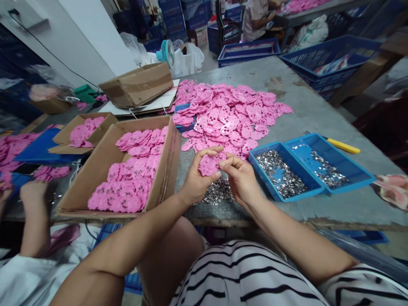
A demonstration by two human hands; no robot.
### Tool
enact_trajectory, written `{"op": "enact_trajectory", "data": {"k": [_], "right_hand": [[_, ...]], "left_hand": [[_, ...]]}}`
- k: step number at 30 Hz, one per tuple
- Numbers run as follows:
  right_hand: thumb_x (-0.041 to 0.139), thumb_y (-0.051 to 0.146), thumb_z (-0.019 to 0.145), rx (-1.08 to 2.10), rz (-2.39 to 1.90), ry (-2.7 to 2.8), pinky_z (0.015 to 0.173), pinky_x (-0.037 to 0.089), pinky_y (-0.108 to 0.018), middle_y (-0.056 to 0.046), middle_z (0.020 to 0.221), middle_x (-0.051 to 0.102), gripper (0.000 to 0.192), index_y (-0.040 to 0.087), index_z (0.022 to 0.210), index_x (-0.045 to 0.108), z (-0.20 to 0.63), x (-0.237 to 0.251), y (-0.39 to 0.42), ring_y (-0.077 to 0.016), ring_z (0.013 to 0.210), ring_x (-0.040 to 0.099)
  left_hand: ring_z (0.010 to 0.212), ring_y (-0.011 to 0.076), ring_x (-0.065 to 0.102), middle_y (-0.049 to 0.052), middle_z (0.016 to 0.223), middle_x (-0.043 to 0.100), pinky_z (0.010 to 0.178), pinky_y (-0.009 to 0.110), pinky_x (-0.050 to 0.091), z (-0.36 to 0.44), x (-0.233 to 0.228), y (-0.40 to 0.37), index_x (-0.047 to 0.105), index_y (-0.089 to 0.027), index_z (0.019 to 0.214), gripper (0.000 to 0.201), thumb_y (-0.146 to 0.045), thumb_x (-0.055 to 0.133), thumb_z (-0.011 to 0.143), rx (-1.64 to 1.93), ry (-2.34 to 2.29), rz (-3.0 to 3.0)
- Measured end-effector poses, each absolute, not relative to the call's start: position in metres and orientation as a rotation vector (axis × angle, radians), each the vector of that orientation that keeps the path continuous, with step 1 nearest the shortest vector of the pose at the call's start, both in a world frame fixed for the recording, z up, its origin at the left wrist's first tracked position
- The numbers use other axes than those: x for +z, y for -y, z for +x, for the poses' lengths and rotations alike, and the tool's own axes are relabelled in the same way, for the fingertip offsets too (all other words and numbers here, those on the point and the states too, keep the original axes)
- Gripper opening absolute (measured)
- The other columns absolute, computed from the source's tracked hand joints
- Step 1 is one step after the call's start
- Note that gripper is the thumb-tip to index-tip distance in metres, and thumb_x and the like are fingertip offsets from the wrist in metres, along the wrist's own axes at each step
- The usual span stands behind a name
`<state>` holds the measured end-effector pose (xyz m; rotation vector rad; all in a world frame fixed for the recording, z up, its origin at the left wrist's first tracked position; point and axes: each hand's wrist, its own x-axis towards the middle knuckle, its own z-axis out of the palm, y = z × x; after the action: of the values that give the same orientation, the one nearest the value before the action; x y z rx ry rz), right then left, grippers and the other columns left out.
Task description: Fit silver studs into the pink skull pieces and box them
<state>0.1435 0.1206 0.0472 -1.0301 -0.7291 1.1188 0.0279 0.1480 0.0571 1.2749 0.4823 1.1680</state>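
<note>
A flat pink plastic piece (208, 165) is gripped by my left hand (195, 182), thumb below and fingers over its top edge. My right hand (241, 177) is closed at the right edge of that piece, thumb and forefinger pinched together; whatever small thing lies between them is hidden. Under both hands lies a heap of small shiny metal parts (218, 192). Beyond them spreads a big pile of similar pink pieces (229, 114). On the left, a cardboard box (174, 159) holds stacked pink pieces in rows.
Two blue trays (277, 196) with small metal parts stand at right, a yellow-handled tool (343, 146) behind them. An open carton (137, 87) sits at the back left. A co-worker's arm (35, 216) is at far left; another person (256, 19) sits beyond the table.
</note>
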Motion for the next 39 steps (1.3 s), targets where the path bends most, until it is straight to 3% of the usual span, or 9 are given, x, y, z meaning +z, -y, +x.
{"op": "enact_trajectory", "data": {"k": [5, 8, 16, 21, 32, 36, 39], "right_hand": [[0.084, 0.034, 0.052, 1.141, -0.983, 0.601, 0.079, 0.042, -0.033, 0.003, 0.071, 0.055, 0.028, 0.023, 0.061, 0.060, 0.141, 0.047, -0.123, -0.0154, 0.073, 0.049], [0.083, 0.036, 0.054, 1.208, -0.975, 0.626, 0.071, 0.040, -0.032, 0.004, 0.065, 0.051, 0.029, 0.023, 0.061, 0.058, 0.145, 0.047, -0.122, -0.0140, 0.065, 0.044], [0.075, 0.039, 0.061, 1.206, -1.082, 0.679, 0.073, 0.041, -0.033, 0.001, 0.072, 0.057, 0.021, 0.024, 0.063, 0.060, 0.166, 0.029, -0.110, -0.0168, 0.072, 0.049], [0.077, 0.037, 0.059, 1.211, -1.183, 0.684, 0.075, 0.041, -0.033, -0.001, 0.080, 0.064, 0.021, 0.022, 0.063, 0.064, 0.180, 0.012, -0.097, -0.0174, 0.075, 0.052], [0.073, 0.038, 0.062, 1.055, -1.444, 0.943, 0.079, 0.042, -0.036, -0.003, 0.087, 0.066, 0.019, 0.023, 0.067, 0.062, 0.217, -0.024, -0.063, -0.0192, 0.081, 0.055], [0.063, 0.030, 0.069, 0.885, -1.612, 1.213, 0.073, 0.044, -0.036, -0.004, 0.084, 0.061, 0.009, 0.024, 0.075, 0.061, 0.228, -0.039, -0.053, -0.0187, 0.071, 0.052], [0.057, 0.022, 0.074, 0.753, -1.673, 1.473, 0.076, 0.045, -0.038, -0.007, 0.094, 0.061, 0.007, 0.023, 0.080, 0.059, 0.228, -0.041, -0.052, -0.0204, 0.075, 0.055]], "left_hand": [[0.126, 0.0206, 0.052, 0.002, 0.123, 0.063, 0.113, 0.040, 0.032, 0.029, 0.055, -0.148, 0.061, -0.026, 0.101, 0.039, -0.017, 0.079, 0.068, 1.158, -0.513, 1.237], [0.125, 0.0208, 0.053, 0.003, 0.124, 0.064, 0.114, 0.040, 0.032, 0.032, 0.056, -0.147, 0.062, -0.025, 0.107, 0.043, -0.016, 0.078, 0.067, 1.134, -0.543, 1.180], [0.119, 0.0283, 0.060, 0.006, 0.117, 0.067, 0.102, 0.054, 0.047, 0.036, 0.067, -0.147, 0.050, -0.024, 0.126, 0.064, -0.007, 0.059, 0.065, 0.948, -0.676, 0.840], [0.119, 0.0308, 0.061, 0.008, 0.122, 0.065, 0.097, 0.056, 0.051, 0.035, 0.070, -0.145, 0.044, -0.024, 0.129, 0.072, -0.003, 0.059, 0.062, 0.923, -0.674, 0.813], [0.115, 0.0337, 0.062, 0.007, 0.108, 0.067, 0.089, 0.054, 0.058, 0.031, 0.068, -0.148, 0.042, -0.023, 0.123, 0.068, -0.003, 0.063, 0.061, 0.894, -0.710, 0.852], [0.115, 0.0351, 0.062, 0.007, 0.103, 0.067, 0.087, 0.054, 0.058, 0.028, 0.064, -0.151, 0.044, -0.021, 0.118, 0.064, -0.001, 0.060, 0.060, 0.890, -0.754, 0.868], [0.115, 0.0380, 0.061, 0.010, 0.103, 0.068, 0.086, 0.058, 0.057, 0.028, 0.063, -0.152, 0.048, -0.017, 0.110, 0.055, -0.001, 0.058, 0.059, 0.839, -0.794, 0.865]]}}
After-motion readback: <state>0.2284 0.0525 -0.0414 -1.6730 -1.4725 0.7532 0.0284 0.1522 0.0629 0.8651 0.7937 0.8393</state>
